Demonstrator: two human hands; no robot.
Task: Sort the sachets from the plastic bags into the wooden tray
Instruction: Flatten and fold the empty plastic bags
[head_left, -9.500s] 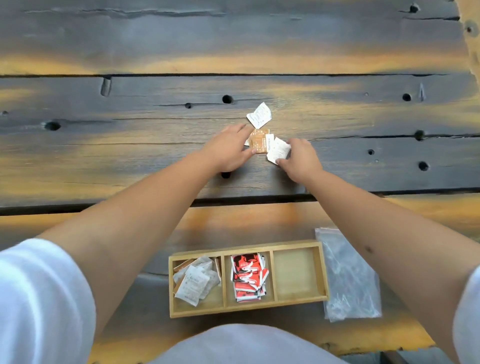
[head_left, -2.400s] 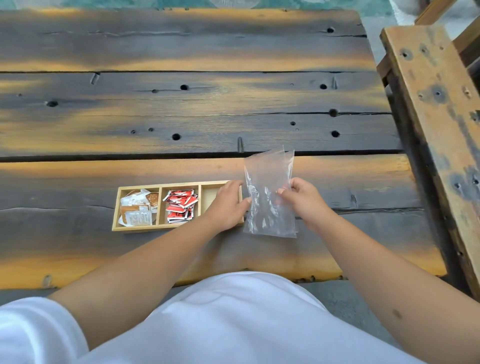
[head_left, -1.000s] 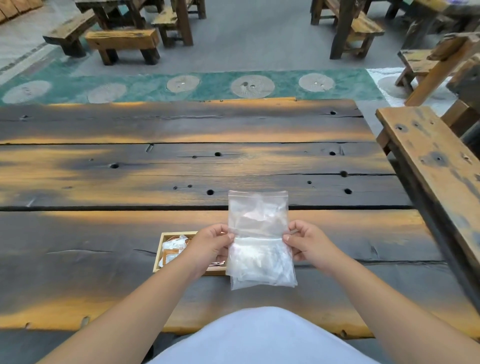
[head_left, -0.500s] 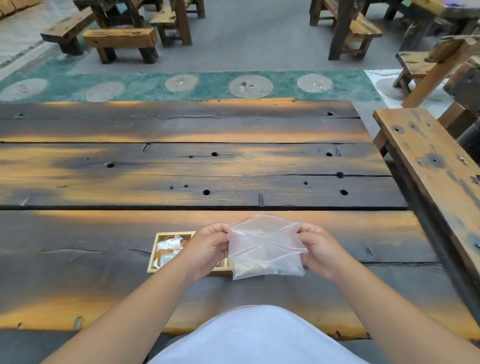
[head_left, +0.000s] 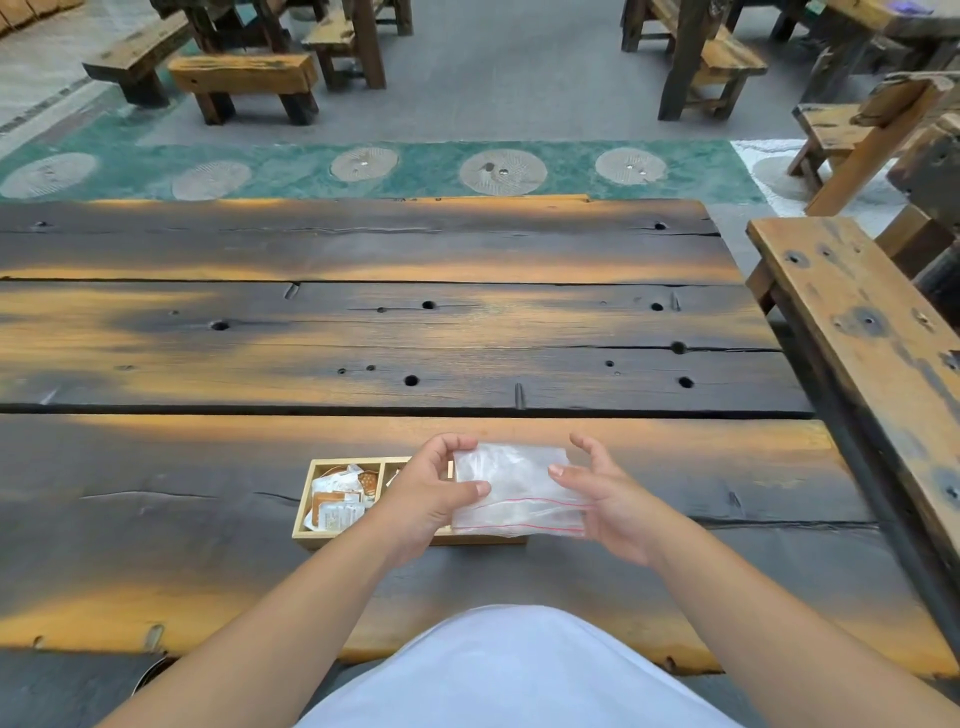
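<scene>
A clear plastic bag with a red zip line lies folded flat between my hands, just above the wooden tray. My left hand pinches the bag's left edge between thumb and fingers. My right hand cups the bag's right edge, thumb on top and fingers partly spread. White and brown sachets fill the tray's left compartment. The hands and the bag hide the tray's middle and right compartments.
The dark plank table stretches ahead. A wooden bench runs along the right side, close to the table's edge. More benches and tables stand on the floor beyond.
The bag, held upright a second ago, has been folded down flat and lowered over the tray. My right hand's fingers have loosened and spread.
</scene>
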